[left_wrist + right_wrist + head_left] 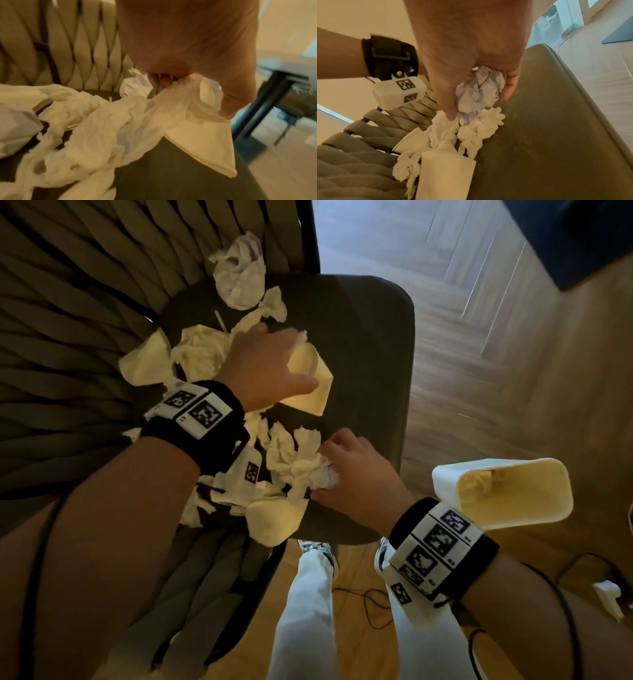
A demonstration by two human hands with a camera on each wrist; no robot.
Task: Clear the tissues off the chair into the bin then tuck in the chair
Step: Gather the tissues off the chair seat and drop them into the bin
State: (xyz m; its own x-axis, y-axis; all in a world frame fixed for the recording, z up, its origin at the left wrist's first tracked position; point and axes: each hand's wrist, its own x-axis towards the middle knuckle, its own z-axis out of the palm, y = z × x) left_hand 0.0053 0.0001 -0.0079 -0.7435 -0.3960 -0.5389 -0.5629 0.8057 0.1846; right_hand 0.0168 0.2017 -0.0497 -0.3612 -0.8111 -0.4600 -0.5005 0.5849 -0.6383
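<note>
Several crumpled white tissues (205, 354) lie scattered over the dark seat of the chair (370, 364), mostly along its woven backrest side. My left hand (270, 364) grips a flat folded tissue (311, 378), whose creased end shows between fingers and thumb in the left wrist view (193, 102). My right hand (356, 474) holds a crumpled tissue ball (322, 474) near the seat's front edge; the right wrist view shows the fingers curled round that ball (479, 90). A cream bin (507, 491) stands on the floor right of the chair, with a tissue inside.
The chair's woven rope backrest (68, 337) fills the left of the head view. My legs in white trousers (308, 611) stand at the seat's front edge. Cables (370, 601) trail on the wooden floor. A dark table leg (262, 108) stands beyond the chair.
</note>
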